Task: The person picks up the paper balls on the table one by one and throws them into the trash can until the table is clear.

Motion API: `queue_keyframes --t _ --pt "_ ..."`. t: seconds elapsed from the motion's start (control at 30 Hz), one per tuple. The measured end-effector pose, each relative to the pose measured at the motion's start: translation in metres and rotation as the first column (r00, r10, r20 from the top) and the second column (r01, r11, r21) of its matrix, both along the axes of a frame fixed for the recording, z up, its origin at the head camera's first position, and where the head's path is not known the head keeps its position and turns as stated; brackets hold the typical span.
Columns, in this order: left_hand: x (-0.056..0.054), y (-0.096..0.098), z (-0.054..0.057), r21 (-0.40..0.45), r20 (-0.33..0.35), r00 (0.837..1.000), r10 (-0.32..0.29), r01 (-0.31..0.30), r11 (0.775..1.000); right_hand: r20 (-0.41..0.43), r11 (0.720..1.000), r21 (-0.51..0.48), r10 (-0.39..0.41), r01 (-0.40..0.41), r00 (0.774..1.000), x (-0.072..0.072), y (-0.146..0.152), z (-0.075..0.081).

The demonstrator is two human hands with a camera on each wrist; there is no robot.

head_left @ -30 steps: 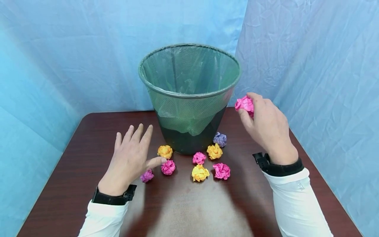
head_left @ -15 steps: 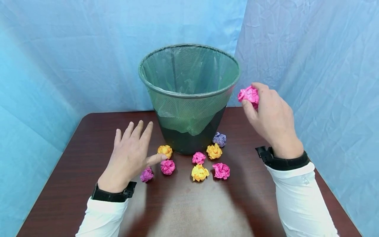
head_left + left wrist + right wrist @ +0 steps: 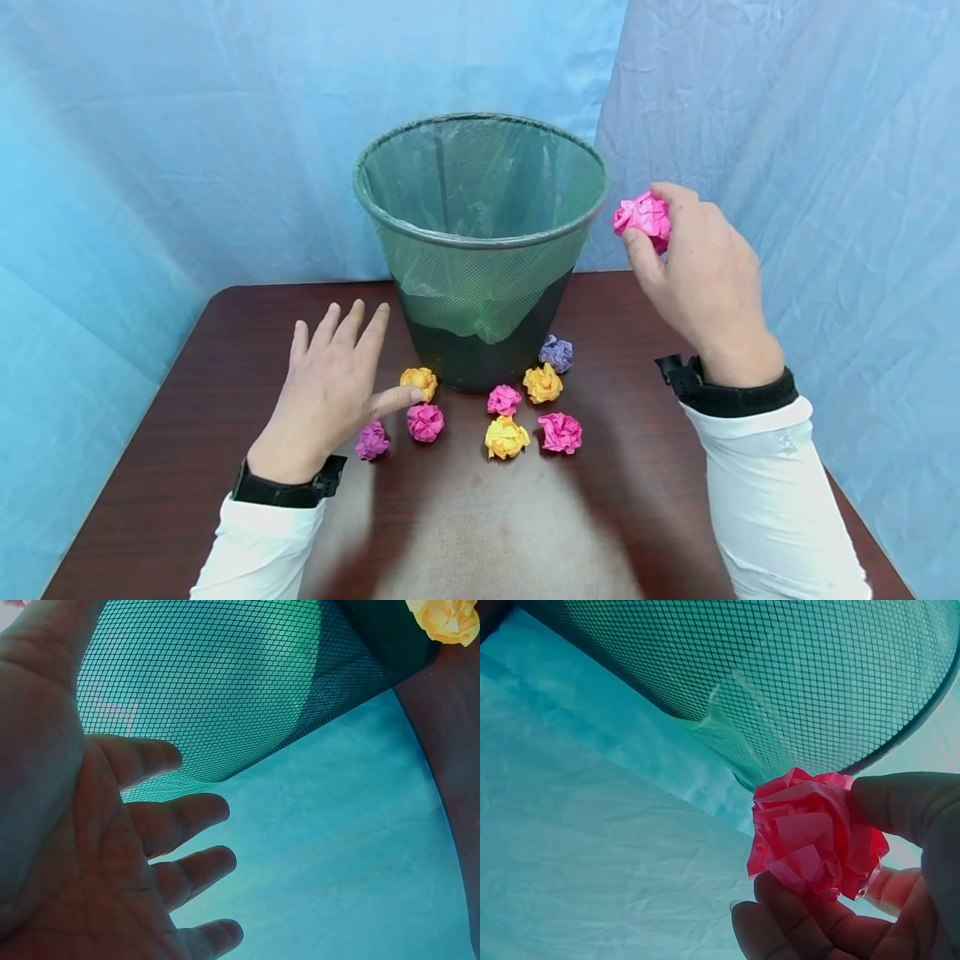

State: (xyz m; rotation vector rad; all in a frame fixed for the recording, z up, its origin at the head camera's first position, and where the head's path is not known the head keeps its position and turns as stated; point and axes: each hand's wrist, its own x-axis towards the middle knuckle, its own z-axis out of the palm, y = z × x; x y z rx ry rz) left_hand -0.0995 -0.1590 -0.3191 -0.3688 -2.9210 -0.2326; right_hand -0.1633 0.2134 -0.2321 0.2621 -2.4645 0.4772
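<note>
My right hand point(image 3: 708, 267) pinches a crumpled pink paper ball point(image 3: 642, 220) between thumb and fingers, in the air right of the bin. In the right wrist view that paper ball point(image 3: 814, 836) overlaps the edge of the mesh. The tall mesh wastebasket point(image 3: 480, 292), lined with a clear bag, stands upright at the middle back. My left hand point(image 3: 326, 392) hovers left of it, palm down with fingers spread. Its thumb overlaps an orange paper ball point(image 3: 417, 381). The left wrist view shows the left palm point(image 3: 97, 847) holding nothing.
Around the bin's foot lie a purple ball point(image 3: 557, 353), an orange ball point(image 3: 542, 384), a small pink ball point(image 3: 504, 400), a yellow ball point(image 3: 507, 437) and a pink ball point(image 3: 561, 433). Near my left thumb are a magenta ball point(image 3: 425, 423) and a violet one point(image 3: 372, 441). Blue cloth point(image 3: 225, 150) hangs behind.
My right hand has risen and shifted slightly right with the pink paper ball, to near the rim's height in the head view. My left hand has edged slightly forward.
</note>
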Motion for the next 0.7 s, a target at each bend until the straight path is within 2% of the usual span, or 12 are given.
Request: queue_keyframes --t 0.37,0.7 --pt "0.000 0.002 0.005 -0.004 0.007 1.000 0.001 -0.001 1.000 -0.085 1.000 0.001 0.005 -0.005 0.996 -0.001 -0.002 0.022" --pt "0.000 0.005 0.010 -0.001 -0.003 1.000 -0.010 0.010 1.000 -0.141 0.997 0.042 0.065 -0.059 0.988 0.001 -0.015 0.039"
